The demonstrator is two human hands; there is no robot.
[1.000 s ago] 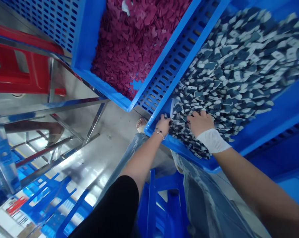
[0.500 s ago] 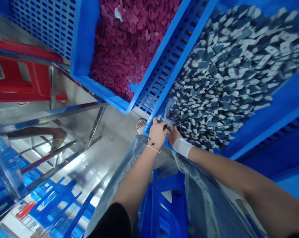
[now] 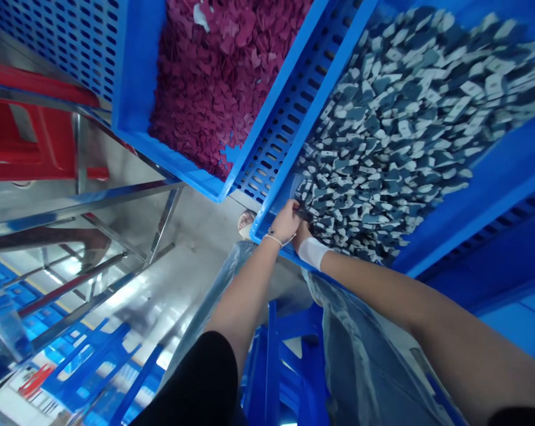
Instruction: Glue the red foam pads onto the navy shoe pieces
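Note:
In the near corner of a blue crate (image 3: 314,118), my left hand (image 3: 286,220), with a thin bracelet at the wrist, has its fingers curled together. A dark bit shows at its fingertips, too small to make out. Close against it is my right hand (image 3: 302,232), with a white wrap (image 3: 313,253) at the wrist. Its fingers are mostly hidden behind the left hand and among the pieces. Many small dark grey and white pieces (image 3: 383,142) heap up in the crate just beyond both hands. Some clear film (image 3: 294,184) lies in the corner beside them.
Left of this stands another blue crate (image 3: 174,163) filled with small dark red pieces (image 3: 214,89). A metal frame (image 3: 94,201) and a red stool (image 3: 50,136) are farther left. A blue stool (image 3: 289,355) is below, between my legs.
The view has shifted slightly, so the crates sit a little farther left. My left hand has closed in over the right, and the grey-white piece at its fingers no longer shows.

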